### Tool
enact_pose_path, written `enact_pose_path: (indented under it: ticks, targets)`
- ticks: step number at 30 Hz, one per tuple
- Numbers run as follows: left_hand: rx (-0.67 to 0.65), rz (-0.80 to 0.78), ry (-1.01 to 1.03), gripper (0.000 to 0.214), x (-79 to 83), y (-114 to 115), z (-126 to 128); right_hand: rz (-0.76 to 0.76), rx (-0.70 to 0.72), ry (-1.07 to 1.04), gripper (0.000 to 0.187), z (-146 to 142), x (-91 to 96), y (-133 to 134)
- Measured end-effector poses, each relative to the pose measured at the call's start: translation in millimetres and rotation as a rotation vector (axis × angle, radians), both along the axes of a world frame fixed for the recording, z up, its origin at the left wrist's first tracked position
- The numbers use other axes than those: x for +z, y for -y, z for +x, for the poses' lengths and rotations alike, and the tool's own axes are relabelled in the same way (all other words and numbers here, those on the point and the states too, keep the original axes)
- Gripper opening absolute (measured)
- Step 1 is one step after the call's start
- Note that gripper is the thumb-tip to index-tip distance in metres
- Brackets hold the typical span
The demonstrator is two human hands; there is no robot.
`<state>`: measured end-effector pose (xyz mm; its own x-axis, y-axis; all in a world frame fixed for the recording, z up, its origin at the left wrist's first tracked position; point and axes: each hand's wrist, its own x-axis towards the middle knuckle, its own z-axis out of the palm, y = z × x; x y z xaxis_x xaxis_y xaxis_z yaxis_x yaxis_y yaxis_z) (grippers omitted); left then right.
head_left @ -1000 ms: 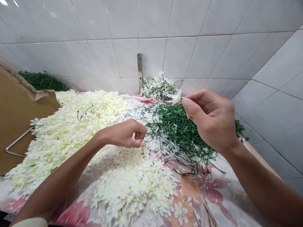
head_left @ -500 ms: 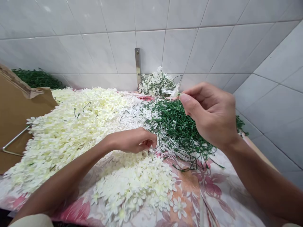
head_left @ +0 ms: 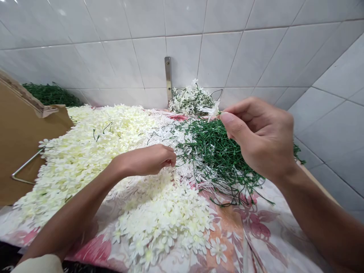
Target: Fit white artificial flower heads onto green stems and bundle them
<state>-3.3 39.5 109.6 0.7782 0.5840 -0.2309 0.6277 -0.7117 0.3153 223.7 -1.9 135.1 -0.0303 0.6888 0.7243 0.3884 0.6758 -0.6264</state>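
My right hand (head_left: 260,138) is raised over a heap of green plastic stems (head_left: 218,149), its thumb and fingers pinched on a small white flower piece (head_left: 212,110). My left hand (head_left: 152,160) rests lower, fingers pinched together at the edge of a strip of white plastic stamens (head_left: 170,138); what it grips is too small to make out. Cream fabric flower petals (head_left: 85,151) lie in a wide heap at the left, and a second heap of petals (head_left: 167,218) lies near me.
A floral cloth (head_left: 250,235) covers the table. A cardboard box (head_left: 19,129) with a metal handle stands at the left, more green stems (head_left: 51,94) behind it. A bunch of assembled flowers (head_left: 192,99) lies against the white tiled wall, below a metal bracket (head_left: 168,77).
My left hand dipped right into the white stamens, then drew back a little with fingers pinched. My right hand stayed raised with the flower piece.
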Motion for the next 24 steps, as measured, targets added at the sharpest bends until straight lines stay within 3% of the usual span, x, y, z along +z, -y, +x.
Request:
enact_pose_path:
  ticks: [6,10,16,24]
  targets:
    - [0.094,0.090,-0.096,0.023,11.8,8.4,-19.3,0.083,-0.056,0.038,0.013,-1.2,1.3,3.4]
    - [0.176,0.048,-0.111,0.021,11.9,24.7,-43.3,0.138,-0.094,0.032,0.011,-1.0,1.0,5.3]
    - [0.266,-0.014,-0.163,0.023,-1.7,47.0,-63.5,0.186,-0.135,0.073,0.009,-0.8,-0.5,2.8]
    - [0.229,-0.006,-0.194,0.023,-21.1,42.8,-62.0,0.203,-0.146,0.094,0.009,-3.6,-5.2,1.0]
